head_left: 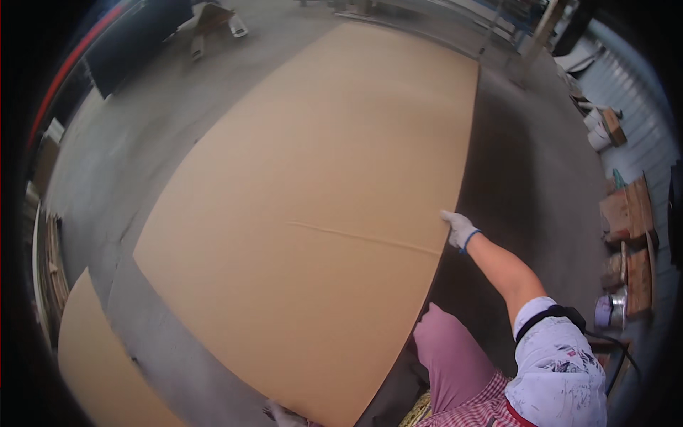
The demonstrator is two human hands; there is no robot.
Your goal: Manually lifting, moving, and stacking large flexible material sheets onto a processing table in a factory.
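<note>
A large brown cardboard sheet [327, 164] fills the middle of the view, with a long crease running across it to its right edge. My right hand [460, 229], in a whitish glove with a blue cuff, grips that right edge, thumb on top and fingers hidden beneath. At the bottom, my left hand [279, 414], gloved too, is at the sheet's near edge and closed on it; much of this hand is cut off or covered. My pink-clad knee [452, 341] is close to the sheet's right edge.
Another brown sheet [107, 370] lies at the lower left on the grey floor [160, 135]. Boxes and wood pieces [629, 213] line the corrugated wall at right, with white buckets [597, 129] farther back. A dark panel [131, 43] stands far left; a post [544, 32] rises far right.
</note>
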